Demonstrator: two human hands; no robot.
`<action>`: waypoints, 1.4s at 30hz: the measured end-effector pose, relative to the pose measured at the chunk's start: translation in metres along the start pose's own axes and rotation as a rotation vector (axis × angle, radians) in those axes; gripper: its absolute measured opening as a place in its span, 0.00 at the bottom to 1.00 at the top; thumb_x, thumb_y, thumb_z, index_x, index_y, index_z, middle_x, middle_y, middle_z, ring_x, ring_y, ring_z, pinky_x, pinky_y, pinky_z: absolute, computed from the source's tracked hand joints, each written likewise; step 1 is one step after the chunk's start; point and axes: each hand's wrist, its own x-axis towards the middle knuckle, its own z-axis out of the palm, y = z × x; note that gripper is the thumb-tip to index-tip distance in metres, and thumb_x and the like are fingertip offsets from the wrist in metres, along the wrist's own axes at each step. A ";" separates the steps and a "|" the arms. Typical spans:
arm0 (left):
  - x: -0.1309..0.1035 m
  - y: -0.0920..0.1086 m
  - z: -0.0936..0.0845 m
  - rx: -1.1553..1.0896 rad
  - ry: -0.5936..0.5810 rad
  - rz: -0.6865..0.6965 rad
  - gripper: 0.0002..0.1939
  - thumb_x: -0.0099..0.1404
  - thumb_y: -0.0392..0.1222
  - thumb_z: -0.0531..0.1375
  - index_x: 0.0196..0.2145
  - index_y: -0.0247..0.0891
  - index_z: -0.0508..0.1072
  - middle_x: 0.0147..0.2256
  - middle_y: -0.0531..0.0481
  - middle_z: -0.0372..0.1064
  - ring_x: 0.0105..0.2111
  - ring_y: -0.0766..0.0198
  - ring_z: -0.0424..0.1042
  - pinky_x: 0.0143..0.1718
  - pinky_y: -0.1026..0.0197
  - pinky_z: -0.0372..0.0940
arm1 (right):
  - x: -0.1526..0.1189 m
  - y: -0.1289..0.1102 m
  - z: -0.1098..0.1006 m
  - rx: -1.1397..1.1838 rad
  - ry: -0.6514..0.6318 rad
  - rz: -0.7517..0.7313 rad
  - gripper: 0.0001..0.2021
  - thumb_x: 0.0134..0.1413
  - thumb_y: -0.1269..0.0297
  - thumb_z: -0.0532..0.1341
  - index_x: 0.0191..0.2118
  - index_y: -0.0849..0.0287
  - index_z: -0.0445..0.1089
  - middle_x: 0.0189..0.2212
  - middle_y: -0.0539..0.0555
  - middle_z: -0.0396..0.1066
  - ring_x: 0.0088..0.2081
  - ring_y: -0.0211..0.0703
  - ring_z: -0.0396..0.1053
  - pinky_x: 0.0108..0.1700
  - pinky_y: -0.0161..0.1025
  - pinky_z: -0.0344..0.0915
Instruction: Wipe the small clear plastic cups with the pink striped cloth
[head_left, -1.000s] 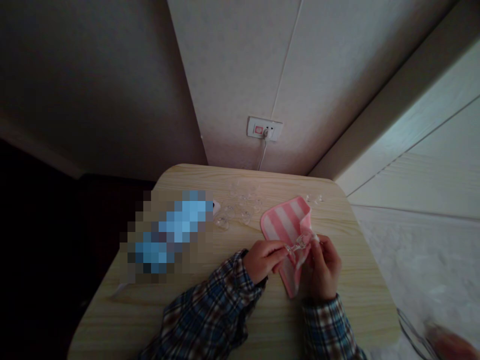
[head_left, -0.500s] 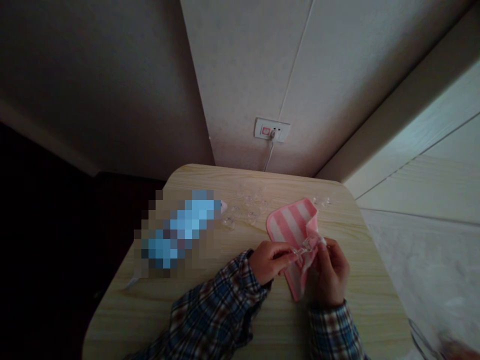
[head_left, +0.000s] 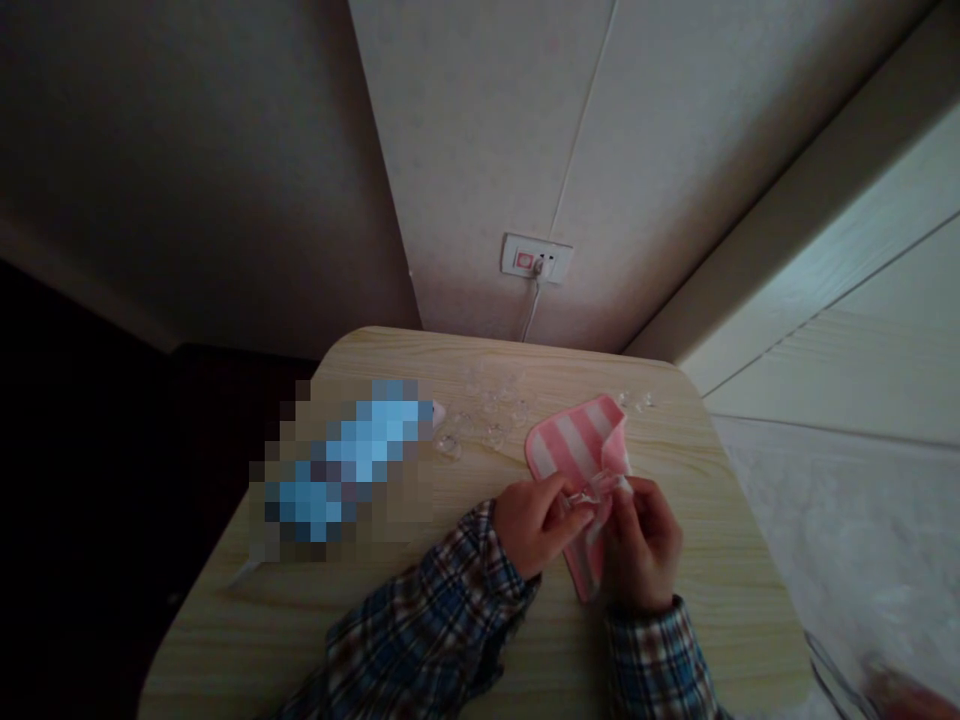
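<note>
Hands meet over a striped cloth

On the table (head_left: 450,600), clear pieces (head_left: 480,425) lie scattered. The left hand (head_left: 529,520) pinches a small clear piece (head_left: 581,495) (hard to make out); the right hand (head_left: 645,545) grips the pink cloth (head_left: 574,450) beside it.

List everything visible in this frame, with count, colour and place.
cloth: one, pink and white striped, right of table centre, near end in the hands
clear piece: one, transparent, held between both hands at the cloth
clear pieces: several, transparent, scattered at the table's far side
blurred item: one, blue, left on table
table: one, light wood
socket: one, white, on wall, cable plugged in
left hand: pinches clear piece, plaid sleeve
right hand: holds cloth and piece, plaid sleeve
</note>
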 end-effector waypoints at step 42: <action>0.001 -0.001 -0.003 -0.320 -0.096 -0.017 0.17 0.59 0.53 0.51 0.30 0.34 0.64 0.16 0.59 0.51 0.16 0.74 0.50 0.17 0.70 0.43 | 0.002 0.003 -0.004 0.051 -0.034 0.031 0.06 0.51 0.63 0.56 0.32 0.60 0.64 0.17 0.45 0.60 0.18 0.30 0.53 0.18 0.29 0.48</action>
